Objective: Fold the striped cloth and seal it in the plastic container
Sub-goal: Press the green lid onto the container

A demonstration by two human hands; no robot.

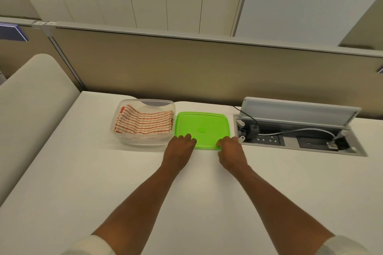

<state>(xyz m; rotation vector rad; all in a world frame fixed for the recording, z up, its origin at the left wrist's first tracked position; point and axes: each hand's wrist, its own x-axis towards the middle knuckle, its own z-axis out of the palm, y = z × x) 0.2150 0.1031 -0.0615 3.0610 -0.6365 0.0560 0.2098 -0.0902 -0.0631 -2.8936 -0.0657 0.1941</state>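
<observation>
Head view: striped cloth [144, 123] folded in container [143, 143], stripes left-right.

White desk top [83, 172], seen from above. At 11 o'clock of centre stands a clear plastic container [143, 143], lid off, holding the folded striped cloth [145, 123]. Just beside it, toward 3 o'clock, a green lid [202, 124] lies flat on the surface. Farther toward 3 o'clock, a recessed cable well [300, 141] with its flap [298, 111] raised is set into the desk, with sockets and cables inside.
</observation>
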